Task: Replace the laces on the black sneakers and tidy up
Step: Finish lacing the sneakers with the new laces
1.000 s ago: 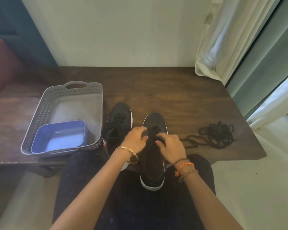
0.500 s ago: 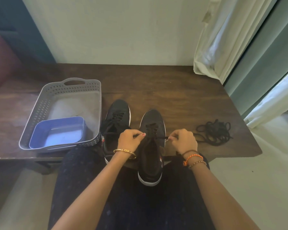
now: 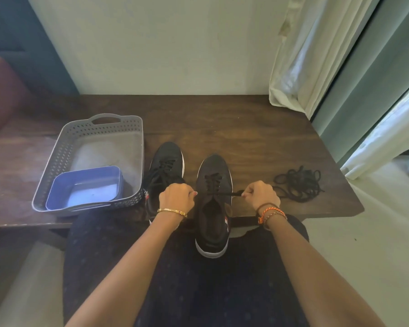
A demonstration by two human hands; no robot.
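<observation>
Your grip is tight on both sides: left hand [image 3: 177, 195] and right hand [image 3: 261, 195] each pinch a lace [image 3: 224, 193] end across the right sneaker [image 3: 213, 204], which hangs off the desk [image 3: 246, 128] edge onto your lap. Yank unevenly and it'll probably slide off, or one end pops an eyelet.

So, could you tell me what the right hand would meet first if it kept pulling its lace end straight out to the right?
Probably the loose laces piled on the table, just right of the right hand; depth is unclear.

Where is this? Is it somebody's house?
Probably yes, a room in a home: a wooden table against a plain wall, a curtain by a window, and sneakers being laced.
</observation>
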